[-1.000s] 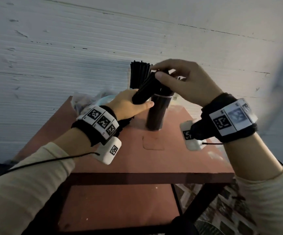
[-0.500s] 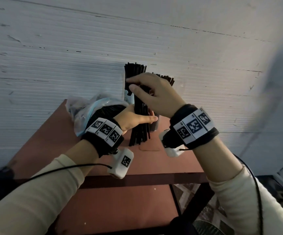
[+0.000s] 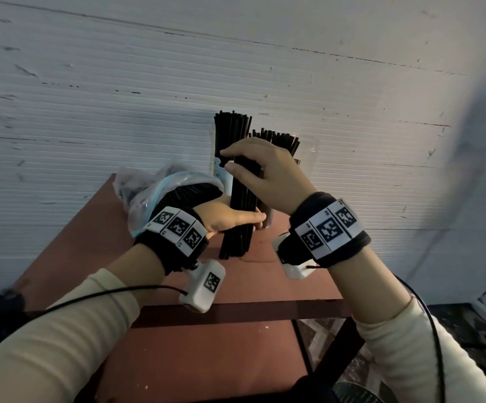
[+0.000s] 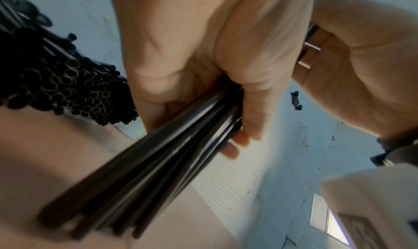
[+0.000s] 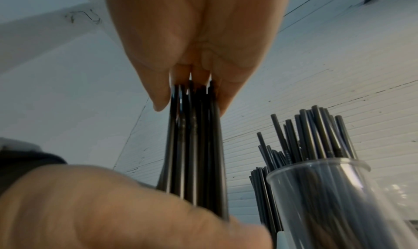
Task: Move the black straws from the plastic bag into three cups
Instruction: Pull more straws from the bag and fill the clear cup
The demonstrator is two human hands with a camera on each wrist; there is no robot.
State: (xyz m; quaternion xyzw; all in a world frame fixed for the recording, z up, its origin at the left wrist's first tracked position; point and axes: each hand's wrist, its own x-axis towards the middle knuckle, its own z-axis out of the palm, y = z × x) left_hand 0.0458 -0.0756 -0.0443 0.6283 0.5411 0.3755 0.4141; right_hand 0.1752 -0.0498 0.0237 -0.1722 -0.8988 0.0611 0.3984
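A bundle of black straws (image 3: 237, 225) stands upright with its lower ends on the red-brown table (image 3: 294, 274). My left hand (image 3: 247, 221) grips the bundle around its middle, fingers curled round it (image 4: 244, 120). My right hand (image 3: 236, 164) pinches the bundle's top ends (image 5: 194, 95) from above. Behind the bundle stand two clear cups packed with black straws, one at the left (image 3: 231, 126) and one at the right (image 3: 278, 141); the right wrist view shows one cup (image 5: 328, 190) close by. The plastic bag (image 3: 145, 193) lies at the back left with more straws (image 4: 68, 84) inside.
A white ribbed wall (image 3: 90, 112) rises directly behind the table. The table's front edge (image 3: 236, 312) runs below my wrists, with a lower shelf (image 3: 195, 359) under it. Patterned floor (image 3: 317, 333) shows to the right.
The bundle went from leaning against a cup's rim to standing upright on the table in front of the cups. My right hand moved left onto its top.
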